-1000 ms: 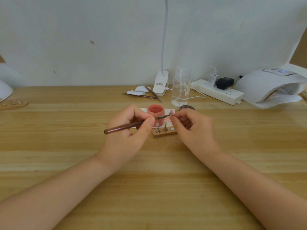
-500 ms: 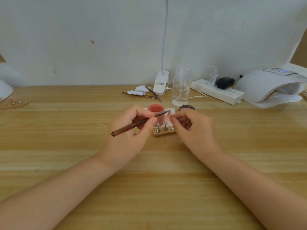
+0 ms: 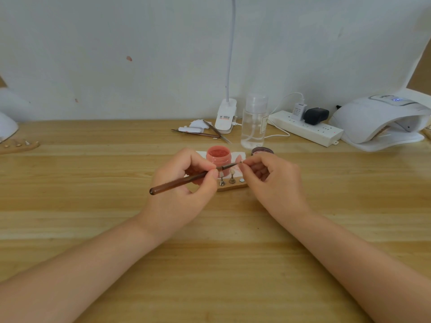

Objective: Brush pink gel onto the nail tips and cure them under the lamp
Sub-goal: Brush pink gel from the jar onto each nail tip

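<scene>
With left hand gripping brush and right hand pinching nail tip, apply thin, even strokes, avoiding overload.

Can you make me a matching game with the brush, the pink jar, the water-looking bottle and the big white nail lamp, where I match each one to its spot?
Things:
1. brush
2. pink gel jar
3. clear bottle
4. nail lamp

Places:
A. far right on the table, near the wall
B. held in the left hand, tip pointing at the right hand
C. standing behind the jar, beside the white power strip
D. open, just behind the small wooden nail stand

Pairs: 1-B, 2-D, 3-C, 4-A
</scene>
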`<state>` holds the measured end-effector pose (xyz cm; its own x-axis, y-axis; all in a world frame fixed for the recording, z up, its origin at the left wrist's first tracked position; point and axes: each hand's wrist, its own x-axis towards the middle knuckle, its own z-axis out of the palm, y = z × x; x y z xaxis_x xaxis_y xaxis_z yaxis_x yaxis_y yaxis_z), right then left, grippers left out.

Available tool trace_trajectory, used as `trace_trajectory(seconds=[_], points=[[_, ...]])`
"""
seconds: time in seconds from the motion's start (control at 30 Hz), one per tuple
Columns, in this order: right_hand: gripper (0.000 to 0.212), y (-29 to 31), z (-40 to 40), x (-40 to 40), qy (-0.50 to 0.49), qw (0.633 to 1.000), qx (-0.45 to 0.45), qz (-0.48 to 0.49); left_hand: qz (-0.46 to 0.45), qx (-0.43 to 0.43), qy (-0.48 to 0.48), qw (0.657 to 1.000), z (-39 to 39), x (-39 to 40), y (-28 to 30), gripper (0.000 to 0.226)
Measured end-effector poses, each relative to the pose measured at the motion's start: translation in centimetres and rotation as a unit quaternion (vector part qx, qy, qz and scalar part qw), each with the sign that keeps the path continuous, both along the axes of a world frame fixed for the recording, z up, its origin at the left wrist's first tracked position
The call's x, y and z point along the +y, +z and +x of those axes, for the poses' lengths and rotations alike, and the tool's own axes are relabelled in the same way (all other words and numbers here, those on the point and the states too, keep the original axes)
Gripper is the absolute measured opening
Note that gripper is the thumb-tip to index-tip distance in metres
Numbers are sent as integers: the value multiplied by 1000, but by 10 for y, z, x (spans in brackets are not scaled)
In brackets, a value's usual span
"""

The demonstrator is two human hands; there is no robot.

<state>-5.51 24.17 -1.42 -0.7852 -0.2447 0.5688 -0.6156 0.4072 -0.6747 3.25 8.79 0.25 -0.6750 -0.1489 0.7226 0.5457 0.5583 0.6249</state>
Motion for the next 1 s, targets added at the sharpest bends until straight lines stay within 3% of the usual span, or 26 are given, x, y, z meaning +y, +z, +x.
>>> trace_trajectory(seconds=[0.5, 0.73, 1.0], points=[[4, 0, 0, 0, 7, 1000, 6, -7, 66, -40, -30, 997, -1, -6, 0, 11], [4, 0, 2, 0, 24, 1000, 5, -16, 122, -47, -1, 991, -4, -4, 1, 9], [4, 1, 3, 0, 22, 1000, 6, -15, 84, -56, -5, 995, -2, -3, 0, 15]])
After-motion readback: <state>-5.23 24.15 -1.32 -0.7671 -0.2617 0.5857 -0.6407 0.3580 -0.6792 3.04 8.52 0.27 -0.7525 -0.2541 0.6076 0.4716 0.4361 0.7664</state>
